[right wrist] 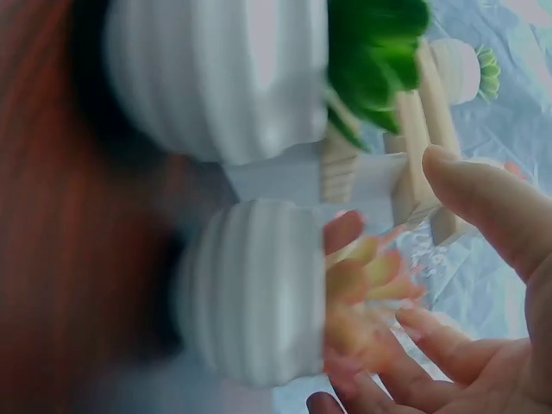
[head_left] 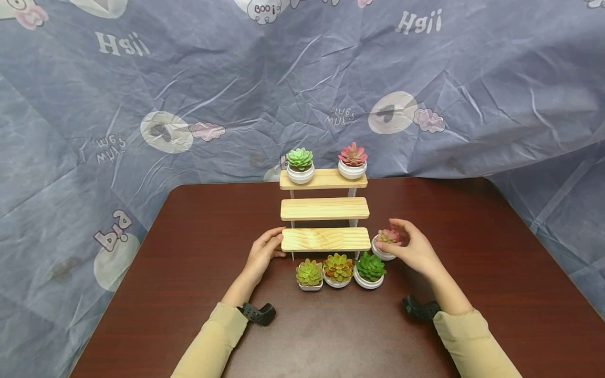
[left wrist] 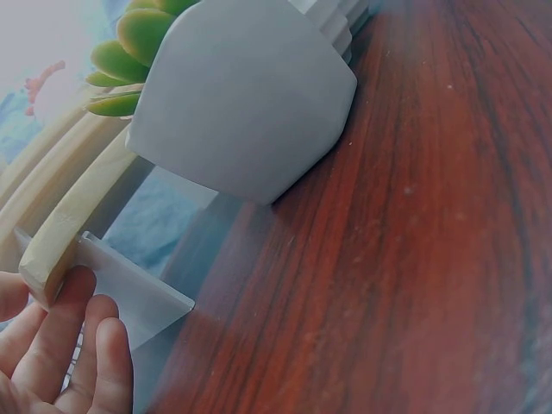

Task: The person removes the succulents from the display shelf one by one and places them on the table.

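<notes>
A three-tier wooden display stand (head_left: pixel 325 239) stands mid-table. My left hand (head_left: pixel 260 254) holds the left end of its lowest board (left wrist: pixel 53 237), thumb and fingers either side. To the right, my right hand (head_left: pixel 418 249) is spread around a pink succulent (head_left: pixel 389 237) in a round white ribbed pot (right wrist: pixel 259 293). In the right wrist view its fingers are by the leaves and the thumb stands apart from them. In front of the stand sit a yellow-green succulent (head_left: pixel 309 273), an orange-green succulent (head_left: pixel 338 268) and a dark green succulent (head_left: pixel 370 266), each in a white pot.
On the top board stand a light green succulent (head_left: pixel 300 159) at the left and a red-pink succulent (head_left: pixel 353 154) at the right. The middle board (head_left: pixel 324 209) lies below them. A blue-grey printed cloth (head_left: pixel 264 94) hangs behind the dark wooden table (head_left: pixel 198 241).
</notes>
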A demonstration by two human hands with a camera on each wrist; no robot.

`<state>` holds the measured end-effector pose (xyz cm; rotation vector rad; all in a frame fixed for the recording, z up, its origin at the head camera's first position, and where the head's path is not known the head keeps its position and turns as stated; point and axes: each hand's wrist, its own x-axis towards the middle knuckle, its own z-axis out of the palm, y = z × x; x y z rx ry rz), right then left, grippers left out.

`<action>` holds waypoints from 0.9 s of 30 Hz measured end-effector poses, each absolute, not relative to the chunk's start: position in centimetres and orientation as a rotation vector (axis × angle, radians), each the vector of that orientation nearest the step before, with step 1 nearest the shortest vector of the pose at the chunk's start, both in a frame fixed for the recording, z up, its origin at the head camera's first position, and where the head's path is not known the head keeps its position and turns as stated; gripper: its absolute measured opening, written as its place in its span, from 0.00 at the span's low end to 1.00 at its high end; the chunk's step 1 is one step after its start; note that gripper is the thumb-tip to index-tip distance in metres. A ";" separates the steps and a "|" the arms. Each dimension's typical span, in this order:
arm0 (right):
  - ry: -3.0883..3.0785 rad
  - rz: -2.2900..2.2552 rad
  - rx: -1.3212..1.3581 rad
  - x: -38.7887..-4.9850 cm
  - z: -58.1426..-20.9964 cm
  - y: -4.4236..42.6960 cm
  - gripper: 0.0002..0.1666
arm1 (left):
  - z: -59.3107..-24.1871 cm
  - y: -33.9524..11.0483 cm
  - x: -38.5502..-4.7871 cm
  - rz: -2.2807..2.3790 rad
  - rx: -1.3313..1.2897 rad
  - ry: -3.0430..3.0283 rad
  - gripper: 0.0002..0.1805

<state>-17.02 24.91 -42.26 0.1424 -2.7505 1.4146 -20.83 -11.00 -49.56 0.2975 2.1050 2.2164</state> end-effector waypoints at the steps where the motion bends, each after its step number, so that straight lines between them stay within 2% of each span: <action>1: -2.747 1.419 0.150 -17.1 -41.9 24.8 0.42 | -49.5 -11.0 -20.9 2.217 0.295 2.099 0.22; 13: -2.715 1.421 0.159 -18.9 -38.9 23.4 0.44 | -46.7 -10.7 -19.7 2.165 0.312 2.088 0.22; 27: -2.584 1.491 0.133 -21.1 -36.1 21.7 0.43 | -47.6 -10.9 -20.0 2.213 0.294 2.067 0.22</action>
